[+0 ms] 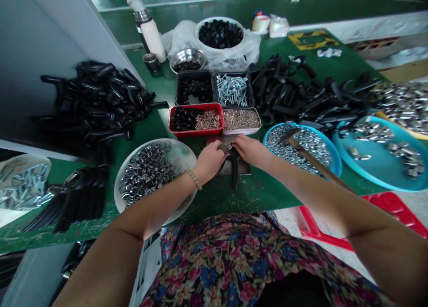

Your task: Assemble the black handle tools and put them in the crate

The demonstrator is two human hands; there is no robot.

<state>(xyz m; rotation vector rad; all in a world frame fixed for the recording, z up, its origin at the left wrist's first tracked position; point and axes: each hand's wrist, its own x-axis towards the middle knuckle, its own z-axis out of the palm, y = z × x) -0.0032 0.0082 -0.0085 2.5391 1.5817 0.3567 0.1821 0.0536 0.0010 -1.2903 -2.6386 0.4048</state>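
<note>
My left hand (210,159), with a beaded bracelet at the wrist, is closed around the upper end of a black curved handle (235,175). The handle's lower end points toward me over a flat metal plate (245,168) on the bench. Right beside it, the fingers of my right hand (250,150) are pinched at a small shiny metal piece (230,146) on the handle's top end. Fingers hide much of that piece, so its exact kind is unclear. Just left of my hands is a white bowl of metal ring clamps (150,169).
Ahead stand a red tray (195,132) of black and copper-coloured parts, a white tray of small pins (241,120) and a black tray of screws (232,91). A hammer (310,157) lies across a blue basin (336,160) of nuts. Black handles (96,102) are heaped left.
</note>
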